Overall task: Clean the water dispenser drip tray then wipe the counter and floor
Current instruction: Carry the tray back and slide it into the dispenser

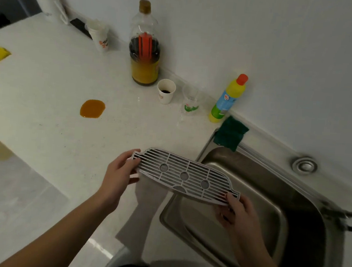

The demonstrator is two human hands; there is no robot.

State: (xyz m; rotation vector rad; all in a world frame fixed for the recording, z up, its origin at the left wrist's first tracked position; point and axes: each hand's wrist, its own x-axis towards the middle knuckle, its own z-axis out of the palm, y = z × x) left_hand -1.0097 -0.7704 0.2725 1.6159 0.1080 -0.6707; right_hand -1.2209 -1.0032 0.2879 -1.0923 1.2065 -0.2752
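Two hands, left hand [117,176] and right hand [237,211], gripping drip-tray grate [185,175] ends

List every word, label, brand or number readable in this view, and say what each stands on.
None can be read as text.
Detergent bottle: blue label with a red logo, too blurred.
Sauce bottle: yellow label, print illegible.
Clear plastic cup: green and red print, too small.
Paper cup: faint mark, unreadable.
Far cup: orange print, blurred.
Drip tray grille: no markings seen.
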